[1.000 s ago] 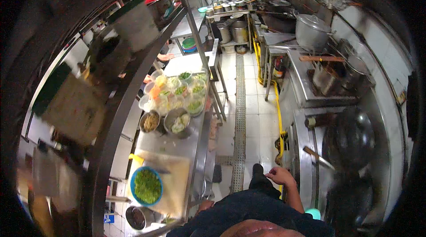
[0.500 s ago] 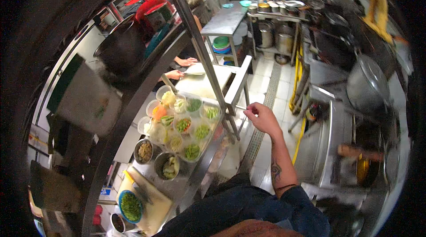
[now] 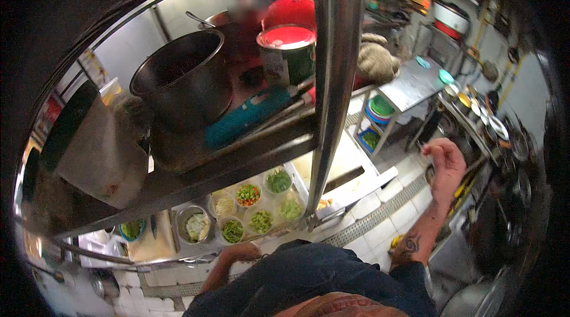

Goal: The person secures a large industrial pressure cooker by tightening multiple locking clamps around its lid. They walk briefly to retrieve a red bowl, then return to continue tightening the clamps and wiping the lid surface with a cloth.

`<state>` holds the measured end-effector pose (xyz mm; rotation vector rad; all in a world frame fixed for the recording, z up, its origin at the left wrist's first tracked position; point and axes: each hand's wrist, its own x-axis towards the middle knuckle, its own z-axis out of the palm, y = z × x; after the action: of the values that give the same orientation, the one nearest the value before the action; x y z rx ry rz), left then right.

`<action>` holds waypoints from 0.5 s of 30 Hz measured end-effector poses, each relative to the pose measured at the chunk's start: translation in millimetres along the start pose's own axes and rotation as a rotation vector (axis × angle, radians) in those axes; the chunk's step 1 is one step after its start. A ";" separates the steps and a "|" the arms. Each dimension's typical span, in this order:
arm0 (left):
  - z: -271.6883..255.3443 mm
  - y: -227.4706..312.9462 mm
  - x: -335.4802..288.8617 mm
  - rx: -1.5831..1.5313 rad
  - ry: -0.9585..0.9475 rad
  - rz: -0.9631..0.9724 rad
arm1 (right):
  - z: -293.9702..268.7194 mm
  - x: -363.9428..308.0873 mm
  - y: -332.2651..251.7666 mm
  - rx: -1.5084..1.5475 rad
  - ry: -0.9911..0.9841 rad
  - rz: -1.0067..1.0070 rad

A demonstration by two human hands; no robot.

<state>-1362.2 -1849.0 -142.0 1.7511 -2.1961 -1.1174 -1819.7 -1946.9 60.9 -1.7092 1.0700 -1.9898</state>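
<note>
My right hand (image 3: 446, 159) is raised over the tiled floor, fingers curled in a pinch. Whatever lies between the fingertips is too small to make out. My left hand (image 3: 242, 251) is low by the counter's front edge, next to the tray of clear tubs; its fingers are blurred and partly hidden. The tubs hold cut vegetables, among them a red and green mix (image 3: 248, 194), green beans (image 3: 232, 231) and chopped greens (image 3: 278, 180). Beside them stands a metal pot of pale pieces (image 3: 195, 225). A cutting board (image 3: 142, 245) carries a knife (image 3: 153, 226) and a blue bowl of greens (image 3: 132, 229).
A raised shelf (image 3: 261, 150) with a steel post (image 3: 335, 79) crosses in front of me. On it are a large dark pot (image 3: 178, 73), a lidded tin (image 3: 287, 38) and a teal long item (image 3: 252, 116). A steel table (image 3: 409, 82) stands beyond.
My view has swung, so the shelf and its pots fill more of the left. My right hand appears farther right, still pinched. My left hand has come into view; another person's hands are out of sight.
</note>
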 end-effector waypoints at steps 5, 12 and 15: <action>-163.1 205.5 -91.8 -0.191 0.018 0.617 | -13.9 48.9 72.2 0.309 -0.158 -0.037; -272.2 285.5 6.3 0.232 1.269 0.211 | -25.1 80.2 167.3 0.314 -0.379 0.221; -297.1 279.7 3.6 0.291 0.865 -0.067 | -40.5 82.0 198.0 0.426 -0.494 0.306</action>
<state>-1433.4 -1974.3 239.7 1.9060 -1.7818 0.0284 -1923.6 -2120.8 -20.0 -1.5680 0.6319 -1.3773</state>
